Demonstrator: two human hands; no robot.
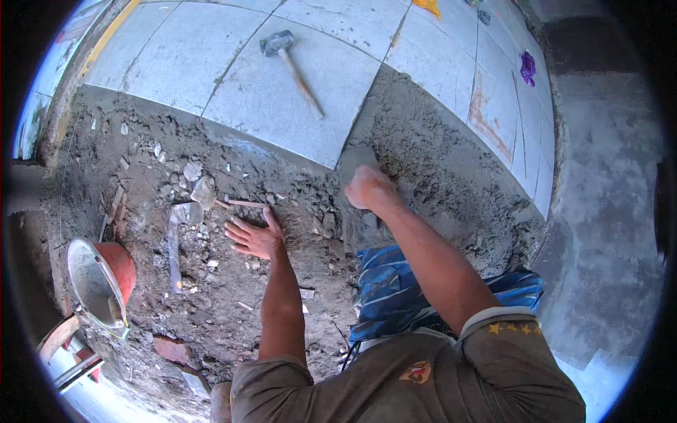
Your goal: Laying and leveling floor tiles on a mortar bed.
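My right hand [370,189] is closed around what looks like a trowel; its handle is hidden in my fist. The flat grey trowel blade [357,159] lies on wet mortar [423,134], close by the corner of a laid light tile [296,92]. With fingers spread, my left hand [255,238] rests on the rough dirt ground [233,296] and holds nothing. A thin reddish stick [247,204] lies just beyond its fingertips. Farther off, a club hammer [300,79] with a wooden handle lies on the tile.
To the left, an orange-red bucket [118,271] tips on its side, grey inside. A second hammer [175,247] lies among stones near a larger rock [204,192]. Broken brick [173,349] sits at lower left. A purple wrapper [527,68] lies on the far-right tiles.
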